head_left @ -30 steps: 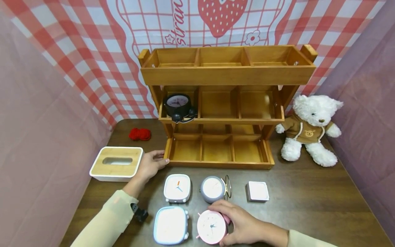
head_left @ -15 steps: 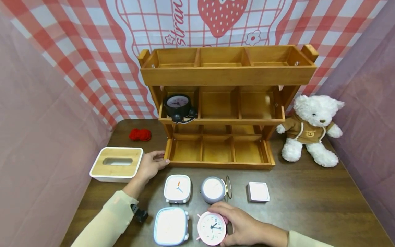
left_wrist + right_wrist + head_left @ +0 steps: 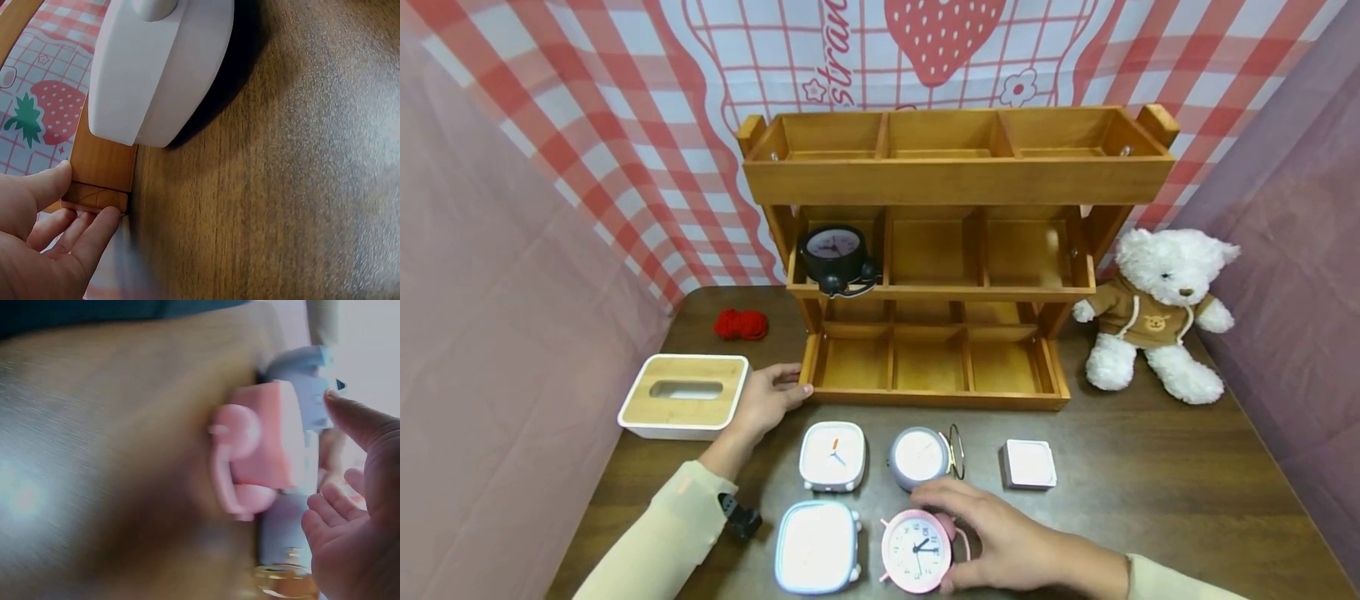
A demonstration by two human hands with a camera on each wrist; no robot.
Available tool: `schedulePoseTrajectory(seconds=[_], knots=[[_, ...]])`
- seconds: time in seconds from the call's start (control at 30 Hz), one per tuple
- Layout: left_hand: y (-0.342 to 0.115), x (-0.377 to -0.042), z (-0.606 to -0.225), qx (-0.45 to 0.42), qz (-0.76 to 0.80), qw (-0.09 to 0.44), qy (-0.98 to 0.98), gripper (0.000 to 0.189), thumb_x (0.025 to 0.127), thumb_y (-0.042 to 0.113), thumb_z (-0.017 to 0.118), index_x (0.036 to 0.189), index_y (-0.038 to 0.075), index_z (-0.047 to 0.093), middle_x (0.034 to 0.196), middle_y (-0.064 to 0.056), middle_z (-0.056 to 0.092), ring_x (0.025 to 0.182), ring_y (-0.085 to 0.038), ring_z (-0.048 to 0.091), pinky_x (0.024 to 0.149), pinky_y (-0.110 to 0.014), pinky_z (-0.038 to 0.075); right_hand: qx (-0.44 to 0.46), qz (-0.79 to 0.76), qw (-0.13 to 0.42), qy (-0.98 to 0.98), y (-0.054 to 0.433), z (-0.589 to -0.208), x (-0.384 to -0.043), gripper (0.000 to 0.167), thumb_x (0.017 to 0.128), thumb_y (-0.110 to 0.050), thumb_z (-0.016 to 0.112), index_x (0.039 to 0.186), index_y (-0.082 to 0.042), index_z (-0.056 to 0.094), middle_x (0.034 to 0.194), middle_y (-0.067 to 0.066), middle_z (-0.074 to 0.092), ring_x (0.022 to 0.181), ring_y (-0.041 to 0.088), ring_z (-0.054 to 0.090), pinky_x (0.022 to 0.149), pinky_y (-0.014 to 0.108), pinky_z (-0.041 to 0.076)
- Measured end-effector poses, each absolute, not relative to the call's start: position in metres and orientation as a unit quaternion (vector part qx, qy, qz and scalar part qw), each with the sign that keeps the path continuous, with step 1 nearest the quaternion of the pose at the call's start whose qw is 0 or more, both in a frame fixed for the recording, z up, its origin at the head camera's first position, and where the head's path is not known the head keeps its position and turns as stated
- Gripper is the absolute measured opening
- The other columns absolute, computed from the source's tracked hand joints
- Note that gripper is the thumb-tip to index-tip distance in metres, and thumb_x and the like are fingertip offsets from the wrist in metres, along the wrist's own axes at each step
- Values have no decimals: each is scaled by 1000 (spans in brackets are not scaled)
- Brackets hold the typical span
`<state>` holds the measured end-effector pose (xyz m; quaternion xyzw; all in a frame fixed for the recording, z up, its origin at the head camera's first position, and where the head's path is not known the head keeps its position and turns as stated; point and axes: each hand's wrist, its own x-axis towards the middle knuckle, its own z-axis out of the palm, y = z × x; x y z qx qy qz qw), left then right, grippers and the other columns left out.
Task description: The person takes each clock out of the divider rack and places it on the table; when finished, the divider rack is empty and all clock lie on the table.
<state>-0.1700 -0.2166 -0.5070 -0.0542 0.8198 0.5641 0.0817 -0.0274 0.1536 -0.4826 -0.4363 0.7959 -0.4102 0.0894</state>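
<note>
My left hand (image 3: pixel 767 400) pinches the lower left front corner of a three-tier wooden shelf (image 3: pixel 936 400); in the left wrist view, fingertips and thumb lie on either side of the wood (image 3: pixel 97 195). A pink twin-bell alarm clock (image 3: pixel 916 552) lies face up near the front. Beside it, my right hand (image 3: pixel 1000 533) is spread, with thumb and fingers apart; the right wrist view shows them off the pink clock's body (image 3: pixel 259 437). Around it lie a blue-rimmed clock (image 3: pixel 817 547), a white clock (image 3: pixel 832 457) and a grey clock (image 3: pixel 919 458) with a ring handle.
A black twin-bell clock (image 3: pixel 835 254) sits in the middle tier's left compartment. A tissue box (image 3: pixel 685 392) and red yarn (image 3: pixel 741 325) lie left of the shelf. To the right are a small white square box (image 3: pixel 1030 463) and a white teddy bear (image 3: pixel 1157 317) in a brown hoodie.
My right hand has loosened from the pink clock and drawn slightly right, uncovering its bell and handle. The clock lies almost where it was. My left hand has kept its hold on the shelf.
</note>
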Motion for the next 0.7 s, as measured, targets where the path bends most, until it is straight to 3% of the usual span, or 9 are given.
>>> schedulePoseTrajectory(seconds=[0.3,0.53,0.7], knots=[[-216,-170,-505,-59,568,85,816,53,93,6,74,141,-8,55,133,-30,62,121,-37,64,82,-23,58,-422,-404,13,811,149,-416,-64,62,86,-25,84,142,-22,56,145,-3,55,134,19,55,111,41,46],[-217,-170,-505,-63,557,82,824,53,93,6,75,141,-7,56,133,-28,63,121,-37,65,82,-22,57,-395,-441,-70,803,123,-370,-105,57,85,-21,85,137,-14,61,139,1,60,124,20,60,98,38,55],[-216,-170,-505,-60,561,85,821,54,93,7,75,141,-7,55,133,-28,63,120,-35,66,81,-22,57,-331,-459,-135,813,99,-357,-129,56,82,-26,88,132,-13,66,131,-1,64,116,17,61,96,36,54]])
